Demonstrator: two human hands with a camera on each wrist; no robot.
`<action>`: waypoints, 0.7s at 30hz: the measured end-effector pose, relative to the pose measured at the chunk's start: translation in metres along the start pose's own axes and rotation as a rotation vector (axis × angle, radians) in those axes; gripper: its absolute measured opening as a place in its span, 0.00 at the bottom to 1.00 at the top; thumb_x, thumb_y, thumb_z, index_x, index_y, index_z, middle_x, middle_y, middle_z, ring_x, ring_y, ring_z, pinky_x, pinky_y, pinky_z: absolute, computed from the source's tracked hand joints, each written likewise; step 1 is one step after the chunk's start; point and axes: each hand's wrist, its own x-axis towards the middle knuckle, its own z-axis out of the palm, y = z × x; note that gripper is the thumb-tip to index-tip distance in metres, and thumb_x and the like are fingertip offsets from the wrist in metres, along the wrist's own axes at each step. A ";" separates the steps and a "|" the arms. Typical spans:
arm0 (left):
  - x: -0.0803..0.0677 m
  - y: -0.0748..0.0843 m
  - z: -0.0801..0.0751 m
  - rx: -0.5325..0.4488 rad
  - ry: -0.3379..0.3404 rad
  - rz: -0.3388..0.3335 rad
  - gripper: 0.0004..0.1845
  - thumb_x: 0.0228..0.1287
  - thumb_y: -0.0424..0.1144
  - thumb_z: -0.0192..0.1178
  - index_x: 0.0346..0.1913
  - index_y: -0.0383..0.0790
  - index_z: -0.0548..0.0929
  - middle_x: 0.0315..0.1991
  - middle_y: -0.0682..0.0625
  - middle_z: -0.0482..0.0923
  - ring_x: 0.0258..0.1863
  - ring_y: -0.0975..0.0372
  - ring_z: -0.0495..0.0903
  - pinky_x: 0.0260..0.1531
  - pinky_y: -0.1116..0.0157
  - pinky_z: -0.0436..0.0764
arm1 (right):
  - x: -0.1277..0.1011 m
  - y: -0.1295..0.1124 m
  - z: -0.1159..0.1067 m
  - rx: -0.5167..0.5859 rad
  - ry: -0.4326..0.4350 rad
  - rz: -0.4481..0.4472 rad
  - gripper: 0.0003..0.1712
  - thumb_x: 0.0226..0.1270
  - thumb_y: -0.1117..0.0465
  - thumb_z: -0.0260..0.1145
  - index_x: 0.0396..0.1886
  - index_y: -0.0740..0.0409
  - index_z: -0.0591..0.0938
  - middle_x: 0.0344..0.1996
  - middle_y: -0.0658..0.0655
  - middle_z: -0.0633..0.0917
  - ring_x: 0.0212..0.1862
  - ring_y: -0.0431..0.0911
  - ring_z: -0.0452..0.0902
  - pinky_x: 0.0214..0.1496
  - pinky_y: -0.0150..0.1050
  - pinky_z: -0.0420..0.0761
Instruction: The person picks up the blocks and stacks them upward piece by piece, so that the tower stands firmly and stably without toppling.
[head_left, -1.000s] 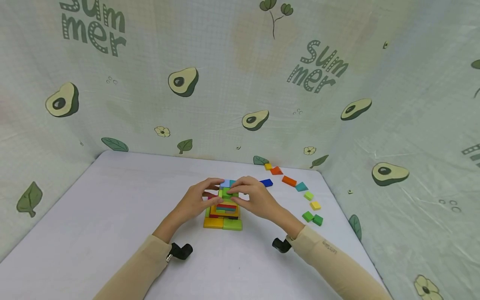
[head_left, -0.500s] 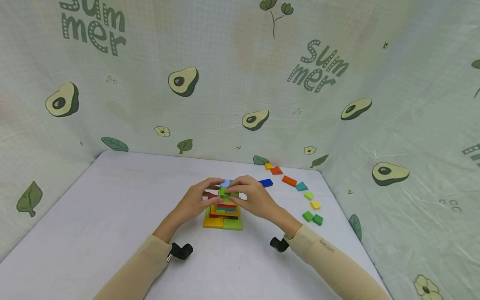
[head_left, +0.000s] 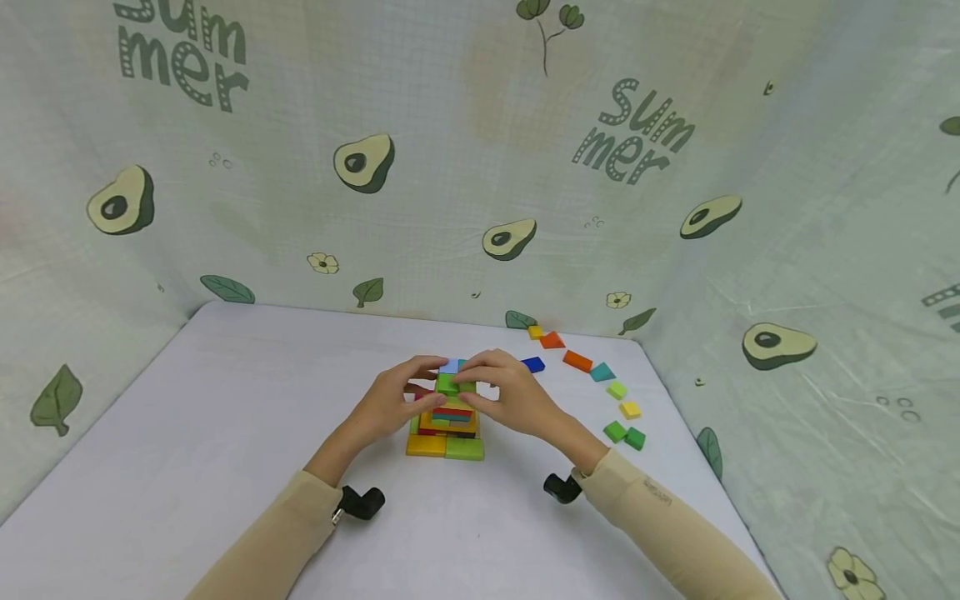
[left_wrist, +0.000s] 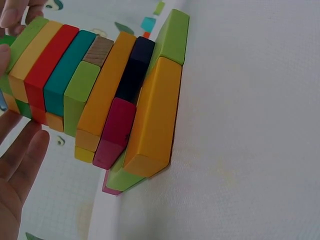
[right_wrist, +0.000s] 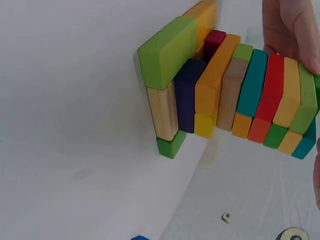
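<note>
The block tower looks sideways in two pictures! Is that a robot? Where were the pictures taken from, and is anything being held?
No machine here: the grip is just a person's left hand and right hand. The wide picture comes from a camera on the person's head. The other two come from the black wrist cameras, which are turned, so the block tower looks sideways, though it really stands upright. It's on a white table, with loose blocks off to the right. Both hands reach around the tower's top, near a small green block, but I can't tell whether either is holding it.
</note>
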 end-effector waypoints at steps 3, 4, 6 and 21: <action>-0.001 0.001 0.000 0.000 0.003 -0.023 0.32 0.71 0.48 0.72 0.75 0.55 0.75 0.69 0.54 0.80 0.64 0.54 0.82 0.60 0.57 0.85 | -0.006 0.012 -0.009 0.021 0.026 0.038 0.15 0.68 0.62 0.78 0.54 0.54 0.91 0.50 0.51 0.88 0.52 0.49 0.82 0.51 0.41 0.88; -0.001 0.001 0.000 -0.001 0.002 -0.030 0.32 0.71 0.48 0.72 0.75 0.56 0.75 0.69 0.54 0.80 0.64 0.54 0.82 0.60 0.56 0.85 | -0.009 0.019 -0.013 0.022 0.032 0.061 0.15 0.69 0.62 0.77 0.54 0.53 0.90 0.51 0.51 0.88 0.51 0.49 0.83 0.50 0.43 0.88; -0.001 0.001 0.001 -0.001 0.001 -0.036 0.32 0.70 0.49 0.72 0.75 0.56 0.75 0.69 0.54 0.79 0.64 0.54 0.82 0.60 0.56 0.85 | -0.014 0.036 -0.019 0.016 0.050 0.108 0.16 0.69 0.63 0.77 0.56 0.53 0.89 0.51 0.52 0.88 0.50 0.51 0.84 0.47 0.45 0.90; -0.002 0.001 0.002 -0.021 -0.005 -0.049 0.33 0.71 0.47 0.72 0.75 0.56 0.74 0.69 0.51 0.79 0.63 0.50 0.83 0.61 0.53 0.84 | -0.028 0.173 -0.021 -0.059 -0.129 0.547 0.30 0.76 0.60 0.70 0.74 0.63 0.76 0.71 0.66 0.75 0.71 0.63 0.72 0.74 0.63 0.73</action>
